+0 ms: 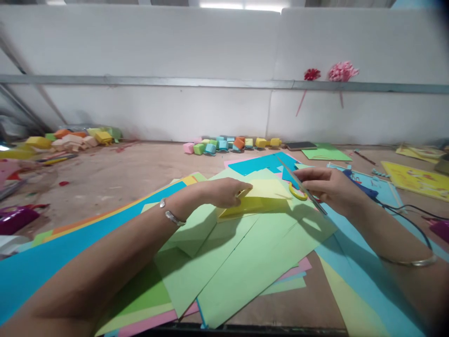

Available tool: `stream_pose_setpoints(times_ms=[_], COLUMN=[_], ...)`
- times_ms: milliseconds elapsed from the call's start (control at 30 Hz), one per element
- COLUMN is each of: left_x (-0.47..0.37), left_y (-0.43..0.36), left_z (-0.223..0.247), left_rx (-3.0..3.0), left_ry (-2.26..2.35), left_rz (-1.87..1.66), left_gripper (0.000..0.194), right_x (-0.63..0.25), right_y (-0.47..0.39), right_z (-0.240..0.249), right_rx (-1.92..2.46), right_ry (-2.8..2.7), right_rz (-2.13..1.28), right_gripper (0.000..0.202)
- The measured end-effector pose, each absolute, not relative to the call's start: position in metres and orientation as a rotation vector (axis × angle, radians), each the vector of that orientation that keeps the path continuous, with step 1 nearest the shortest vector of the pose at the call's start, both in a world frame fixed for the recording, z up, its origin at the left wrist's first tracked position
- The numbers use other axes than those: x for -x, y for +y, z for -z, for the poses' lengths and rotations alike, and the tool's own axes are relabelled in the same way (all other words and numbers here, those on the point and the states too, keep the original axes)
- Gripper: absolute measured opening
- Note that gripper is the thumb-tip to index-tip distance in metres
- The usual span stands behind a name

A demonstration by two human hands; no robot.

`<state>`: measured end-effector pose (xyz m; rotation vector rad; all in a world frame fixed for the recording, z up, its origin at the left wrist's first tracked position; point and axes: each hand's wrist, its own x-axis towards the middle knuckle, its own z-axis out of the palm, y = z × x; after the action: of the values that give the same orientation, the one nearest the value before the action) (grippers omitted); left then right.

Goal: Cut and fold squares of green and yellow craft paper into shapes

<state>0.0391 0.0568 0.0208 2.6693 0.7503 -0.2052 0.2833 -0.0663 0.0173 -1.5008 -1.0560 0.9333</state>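
My left hand [226,192] is closed on a sheet of yellow paper [270,188], fingers gathered at its left end. The paper is folded, and its near flap is raised and shaded. In my right hand [324,185], a thin metal ruler [308,193] is pinched between thumb and fingers, tilted to the right of the paper and apart from it. A yellow scissors handle [297,192] lies just behind the ruler; the blades are hidden. Beneath the yellow paper spread several overlapping pale green sheets [245,267].
Small coloured paper cubes [223,145] line the wall, with another heap [75,140] at the back left. A dark blue object [361,183] and a black cable [414,208] lie by my right wrist. Blue paper [87,234] stretches under my left arm.
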Motion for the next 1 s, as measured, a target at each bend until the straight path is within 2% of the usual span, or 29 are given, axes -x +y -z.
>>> stream_pose_setpoints(times_ms=[333,467,600,733,833,1000], left_x=[-0.043,-0.041,-0.040,-0.040,-0.041,-0.043], left_y=[0.054,0.060,0.065,0.072,0.077,0.075], left_z=[-0.031,-0.033,-0.034,-0.030,-0.026,-0.029], left_rx=[-2.663,-2.587,-2.303,-1.823,-1.566,-1.438], left_ry=[1.066,1.094,1.130,1.006,0.862,0.758], left_rz=[0.129,-0.108,-0.361,-0.439,-0.446,-0.375], left_gripper=[0.064,0.062,0.058,0.049,0.051,0.049], right_x=[-0.290,-0.290,-0.293,-0.300,-0.308,-0.316], right_y=[-0.066,-0.066,-0.067,-0.067,-0.063,-0.054], right_z=[-0.017,-0.017,-0.016,-0.018,-0.016,-0.003], right_rx=[1.465,1.477,1.529,1.638,1.856,2.067], right_ry=[-0.994,-1.005,-1.098,-1.249,-1.419,-1.841], right_rz=[-0.954,-0.939,-0.886,-0.802,-0.651,-0.092], right_gripper=[0.037,0.037,0.037,0.035,0.032,0.021])
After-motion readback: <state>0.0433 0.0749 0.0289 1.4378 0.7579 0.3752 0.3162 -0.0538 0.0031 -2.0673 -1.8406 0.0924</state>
